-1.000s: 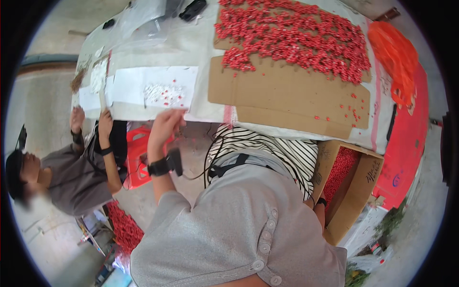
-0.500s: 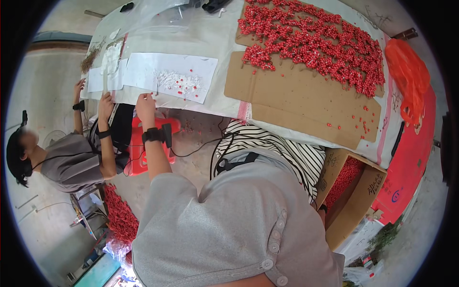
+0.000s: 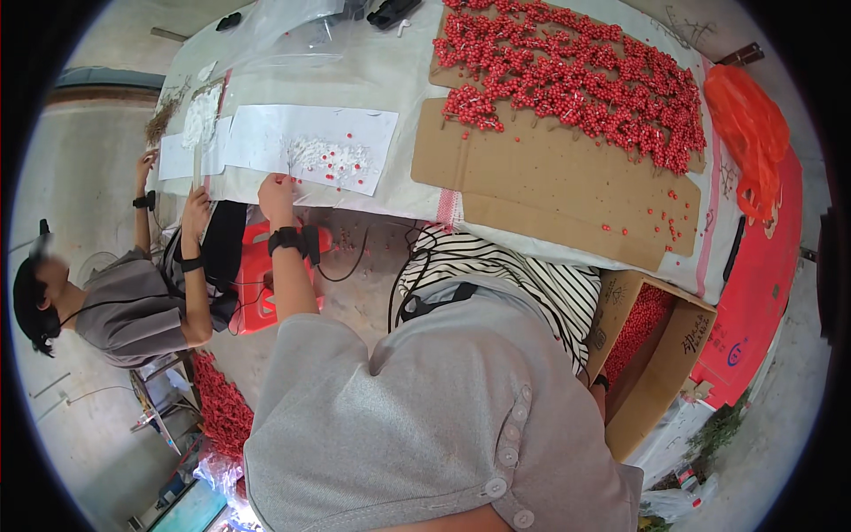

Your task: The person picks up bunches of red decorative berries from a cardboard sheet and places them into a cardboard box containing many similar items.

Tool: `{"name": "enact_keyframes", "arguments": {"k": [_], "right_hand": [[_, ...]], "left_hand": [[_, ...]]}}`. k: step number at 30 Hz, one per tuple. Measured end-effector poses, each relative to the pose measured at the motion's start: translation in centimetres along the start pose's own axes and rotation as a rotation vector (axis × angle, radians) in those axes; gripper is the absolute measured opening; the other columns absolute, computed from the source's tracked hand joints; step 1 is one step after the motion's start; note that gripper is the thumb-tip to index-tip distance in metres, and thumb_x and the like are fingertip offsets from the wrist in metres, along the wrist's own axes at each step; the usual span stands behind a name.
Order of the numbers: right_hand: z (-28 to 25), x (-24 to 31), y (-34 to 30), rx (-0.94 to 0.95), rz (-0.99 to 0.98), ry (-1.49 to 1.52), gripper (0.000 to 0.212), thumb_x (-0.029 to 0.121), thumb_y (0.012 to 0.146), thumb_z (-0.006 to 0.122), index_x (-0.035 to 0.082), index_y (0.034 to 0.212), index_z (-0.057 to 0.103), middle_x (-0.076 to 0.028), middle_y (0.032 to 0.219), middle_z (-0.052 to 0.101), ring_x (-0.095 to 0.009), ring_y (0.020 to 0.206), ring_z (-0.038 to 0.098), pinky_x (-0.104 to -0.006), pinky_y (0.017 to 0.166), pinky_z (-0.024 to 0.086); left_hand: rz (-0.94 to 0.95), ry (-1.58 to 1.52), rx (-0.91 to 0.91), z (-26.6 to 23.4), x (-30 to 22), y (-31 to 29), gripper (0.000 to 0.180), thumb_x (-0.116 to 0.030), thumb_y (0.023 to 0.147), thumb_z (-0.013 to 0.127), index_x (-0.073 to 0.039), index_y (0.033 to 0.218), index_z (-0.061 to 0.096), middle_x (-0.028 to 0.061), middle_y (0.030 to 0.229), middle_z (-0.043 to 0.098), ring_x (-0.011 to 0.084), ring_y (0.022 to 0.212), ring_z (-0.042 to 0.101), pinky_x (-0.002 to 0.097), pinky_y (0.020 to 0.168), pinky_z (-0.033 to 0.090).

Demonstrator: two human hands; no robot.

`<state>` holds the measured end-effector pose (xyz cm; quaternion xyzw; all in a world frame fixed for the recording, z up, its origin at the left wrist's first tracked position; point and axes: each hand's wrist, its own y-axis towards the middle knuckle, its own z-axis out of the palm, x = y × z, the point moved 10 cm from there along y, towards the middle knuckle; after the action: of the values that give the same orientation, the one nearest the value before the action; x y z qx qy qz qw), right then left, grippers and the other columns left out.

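Note:
My left hand is at the table's near edge, beside a white paper sheet. Its fingers are closed in a pinch, and what they hold is too small to make out. A thin dark line, perhaps a stem, shows just above the fingertips. White crumbs with several loose red berries lie on the sheet. My right forearm, with a black band at the wrist, reaches down beside an open cardboard box containing red berries. The fingers of that hand are hidden.
Bunches of red berries cover flat cardboard on the right of the table. An orange-red plastic bag hangs at the right end. On the left a co-worker handles a strip by white powder. A red stool stands below.
My left hand has shifted slightly right, nearer the white crumbs, its fingers still pinched. The view has moved a little. My right arm stays by the box.

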<state>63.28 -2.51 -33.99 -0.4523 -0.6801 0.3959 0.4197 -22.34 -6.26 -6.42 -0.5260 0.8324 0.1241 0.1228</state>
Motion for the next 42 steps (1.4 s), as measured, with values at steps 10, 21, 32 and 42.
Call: {"name": "enact_keyframes", "arguments": {"k": [10, 21, 32, 42], "right_hand": [[-0.1, -0.1, -0.3, -0.001, -0.009, 0.025, 0.036, 0.032, 0.069, 0.051, -0.002, 0.081, 0.05, -0.009, 0.062, 0.053, -0.017, 0.048, 0.048, -0.0289, 0.042, 0.039], [-0.4, -0.3, -0.6, 0.002, -0.012, 0.026, 0.033, 0.031, 0.07, 0.05, -0.001, 0.078, 0.051, -0.008, 0.06, 0.052, -0.017, 0.046, 0.048, -0.0289, 0.041, 0.038], [1.6, 1.0, -4.8, 0.03, -0.062, 0.143, 0.031, 0.03, 0.07, 0.049, 0.0, 0.075, 0.052, -0.006, 0.057, 0.052, -0.016, 0.044, 0.047, -0.0289, 0.04, 0.038], [-7.8, 0.9, -12.5, -0.371, -0.278, 0.497, 0.064, 0.046, 0.06, 0.056, 0.001, 0.102, 0.038, -0.008, 0.083, 0.052, -0.015, 0.066, 0.048, -0.0266, 0.052, 0.038]], "left_hand": [[0.005, 0.216, 0.093, 1.6, 0.5, 1.7, 0.018, -0.018, 0.062, 0.057, -0.002, 0.071, 0.058, 0.0129, 0.068, 0.057, 0.025, 0.064, 0.056, 0.031, 0.058, 0.042], [-0.049, 0.122, 0.184, 0.1, 1.3, 1.5, 0.022, -0.016, 0.057, 0.061, 0.002, 0.069, 0.056, 0.0138, 0.061, 0.055, 0.019, 0.056, 0.055, 0.0274, 0.052, 0.042], [0.238, -0.821, 0.637, -1.8, -22.7, -7.1, 0.013, -0.008, 0.071, 0.053, 0.001, 0.08, 0.055, 0.0012, 0.07, 0.054, 0.0064, 0.064, 0.049, 0.0177, 0.057, 0.037], [1.174, -0.587, 1.875, 3.8, -49.5, -48.2, 0.008, -0.005, 0.072, 0.051, 0.001, 0.077, 0.051, 0.0033, 0.074, 0.054, 0.0079, 0.069, 0.05, 0.019, 0.062, 0.04]]}}
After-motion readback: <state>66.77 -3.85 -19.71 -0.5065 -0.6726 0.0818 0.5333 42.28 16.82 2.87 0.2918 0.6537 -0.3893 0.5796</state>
